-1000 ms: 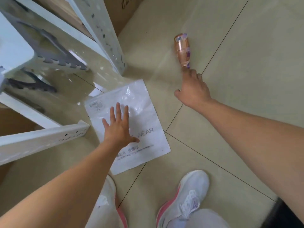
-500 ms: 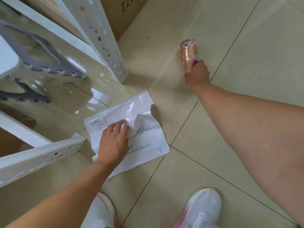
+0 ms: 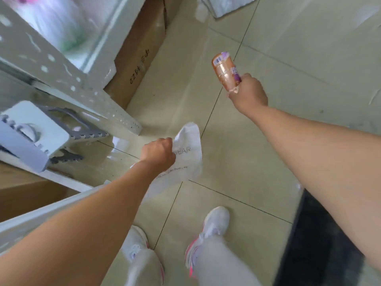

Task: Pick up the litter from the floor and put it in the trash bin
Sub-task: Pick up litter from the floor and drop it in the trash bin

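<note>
My left hand (image 3: 157,153) grips a white plastic bag (image 3: 188,153) with grey lettering, bunched at the fist and hanging off the tiled floor. My right hand (image 3: 248,92) holds an orange-pink plastic bottle (image 3: 224,72) by its lower end, lifted above the floor with its other end pointing up and left. No trash bin is in view.
A white perforated metal shelf frame (image 3: 72,85) fills the left side, with a cardboard box (image 3: 136,58) behind it. A white crumpled item (image 3: 228,5) lies on the floor at the top. A dark mat (image 3: 317,240) lies at the lower right. My white shoes (image 3: 214,226) stand below.
My left hand has gathered the bag and lifted it off the floor. My right hand has raised the bottle from the tiles. The view has risen and pulled back.
</note>
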